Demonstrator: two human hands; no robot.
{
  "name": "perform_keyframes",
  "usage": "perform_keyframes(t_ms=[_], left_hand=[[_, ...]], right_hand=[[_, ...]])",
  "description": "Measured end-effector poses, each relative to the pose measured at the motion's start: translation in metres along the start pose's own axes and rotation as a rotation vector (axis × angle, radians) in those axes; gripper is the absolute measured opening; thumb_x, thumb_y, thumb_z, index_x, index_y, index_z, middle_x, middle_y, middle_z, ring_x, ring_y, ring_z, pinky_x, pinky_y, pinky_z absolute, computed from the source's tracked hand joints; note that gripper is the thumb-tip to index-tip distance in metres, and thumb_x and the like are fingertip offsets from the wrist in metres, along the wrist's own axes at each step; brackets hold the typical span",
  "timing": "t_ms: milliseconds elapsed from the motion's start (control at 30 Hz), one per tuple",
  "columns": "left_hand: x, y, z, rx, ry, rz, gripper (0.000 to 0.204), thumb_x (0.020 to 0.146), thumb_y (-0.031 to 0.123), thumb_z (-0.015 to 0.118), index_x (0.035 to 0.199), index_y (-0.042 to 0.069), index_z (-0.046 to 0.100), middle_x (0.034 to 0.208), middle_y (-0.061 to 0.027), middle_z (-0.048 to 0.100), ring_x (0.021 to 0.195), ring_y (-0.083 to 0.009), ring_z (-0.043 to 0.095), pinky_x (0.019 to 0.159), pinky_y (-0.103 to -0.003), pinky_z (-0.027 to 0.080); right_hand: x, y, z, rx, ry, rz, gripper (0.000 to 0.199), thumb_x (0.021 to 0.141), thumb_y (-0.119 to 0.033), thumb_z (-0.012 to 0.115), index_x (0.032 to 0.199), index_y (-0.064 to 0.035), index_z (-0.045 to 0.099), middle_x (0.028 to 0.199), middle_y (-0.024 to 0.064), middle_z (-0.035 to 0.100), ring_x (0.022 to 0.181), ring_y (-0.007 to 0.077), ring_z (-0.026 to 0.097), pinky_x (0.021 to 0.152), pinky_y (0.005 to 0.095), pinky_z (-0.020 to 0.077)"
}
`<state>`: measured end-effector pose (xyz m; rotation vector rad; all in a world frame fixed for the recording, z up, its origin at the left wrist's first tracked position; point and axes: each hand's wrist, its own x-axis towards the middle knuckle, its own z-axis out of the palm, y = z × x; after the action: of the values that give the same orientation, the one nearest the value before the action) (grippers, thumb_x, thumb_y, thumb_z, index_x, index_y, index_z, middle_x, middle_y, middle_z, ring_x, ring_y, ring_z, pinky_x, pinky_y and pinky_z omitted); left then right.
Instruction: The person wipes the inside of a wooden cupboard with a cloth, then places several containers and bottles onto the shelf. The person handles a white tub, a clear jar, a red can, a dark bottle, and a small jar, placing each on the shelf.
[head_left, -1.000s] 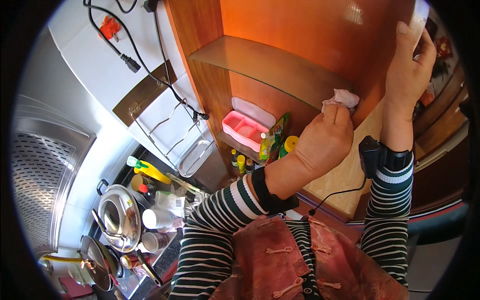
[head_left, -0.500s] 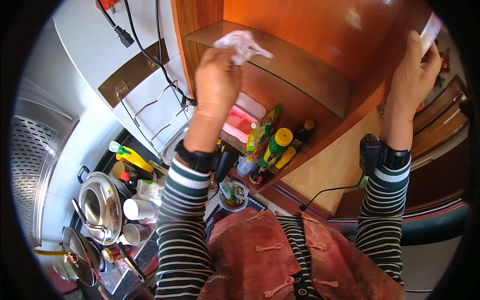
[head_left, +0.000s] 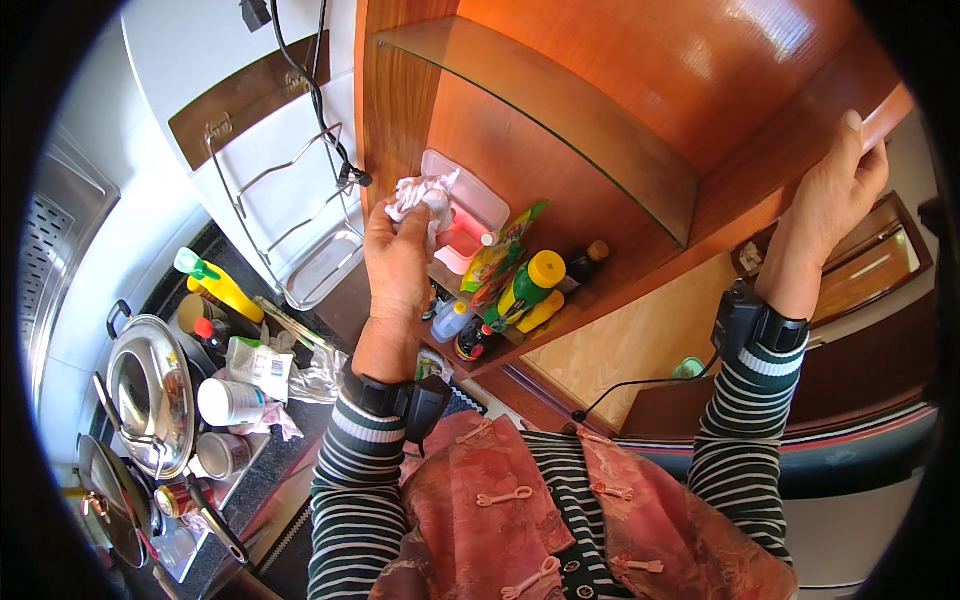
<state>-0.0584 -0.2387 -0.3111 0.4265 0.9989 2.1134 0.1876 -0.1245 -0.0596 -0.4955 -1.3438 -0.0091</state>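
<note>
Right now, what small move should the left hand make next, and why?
Probably raise the bunched cloth to the glass shelf: the left hand holds it below the shelf's left end in this view, while the right hand grips a wooden edge.

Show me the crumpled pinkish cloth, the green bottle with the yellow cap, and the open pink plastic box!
Crumpled pinkish cloth (head_left: pixel 424 194): head view, on its folds.
Green bottle with yellow cap (head_left: pixel 524 296): head view, on its side.
Open pink plastic box (head_left: pixel 480 194): head view, on its lid.

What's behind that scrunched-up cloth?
Behind the cloth in the left hand is a pink box with its lid raised. The cloth and hand cover part of the box, so what's in that part can't be seen.
</note>
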Motion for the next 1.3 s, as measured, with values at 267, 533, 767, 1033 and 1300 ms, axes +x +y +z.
perform_keyframes(t_ms=[267,533,767,1033,1300], left_hand=[[-0.014,-0.025,0.004,-0.121,-0.101,-0.134,0.029,0.098,0.002,0.052,0.126,-0.001,0.058,0.117,-0.0132,0.068,0.099,-0.0227,0.070,0.078,-0.031,0.060],[-0.031,-0.040,-0.025,-0.226,-0.205,-0.338,0.046,0.081,-0.011,0.045,0.126,-0.002,0.054,0.117,-0.0165,0.068,0.103,-0.0281,0.071,0.077,-0.038,0.064],[-0.085,-0.040,-0.054,-0.096,-0.433,-0.490,0.041,0.088,0.010,0.070,0.126,-0.002,0.059,0.112,-0.0112,0.070,0.100,-0.0232,0.071,0.085,-0.033,0.059],[-0.133,-0.033,-0.064,0.027,-0.578,-0.568,0.040,0.089,0.008,0.068,0.126,-0.003,0.059,0.108,-0.0120,0.072,0.094,-0.0213,0.072,0.088,-0.033,0.056],[-0.148,-0.016,-0.052,-0.050,-0.809,-0.550,0.050,0.085,0.003,0.060,0.134,-0.002,0.055,0.112,-0.0136,0.071,0.097,-0.0208,0.072,0.088,-0.033,0.056]], right_hand=[[0.000,0.002,-0.002,-0.127,0.003,-0.061,0.050,0.098,-0.037,0.068,0.130,-0.0004,0.055,0.118,0.0128,0.064,0.114,0.0209,0.062,0.095,0.0306,0.0507],[0.002,0.007,-0.003,-0.009,-0.012,-0.083,0.045,0.099,-0.030,0.069,0.128,0.0014,0.055,0.117,0.0112,0.064,0.106,0.0195,0.063,0.093,0.0307,0.0499],[0.004,0.007,0.000,0.022,-0.044,-0.139,0.048,0.099,-0.030,0.068,0.130,0.0037,0.053,0.116,0.0130,0.063,0.103,0.0175,0.061,0.091,0.0303,0.0492],[-0.056,-0.005,-0.072,0.061,-0.147,-0.188,0.041,0.104,-0.011,0.055,0.141,0.0044,0.046,0.140,0.0184,0.054,0.130,0.0250,0.052,0.112,0.0387,0.0400],[-0.224,-0.026,-0.115,0.386,-1.315,0.426,0.056,0.095,-0.011,0.066,0.147,-0.0037,0.044,0.138,0.0108,0.055,0.119,0.0178,0.058,0.097,0.0342,0.0490]])
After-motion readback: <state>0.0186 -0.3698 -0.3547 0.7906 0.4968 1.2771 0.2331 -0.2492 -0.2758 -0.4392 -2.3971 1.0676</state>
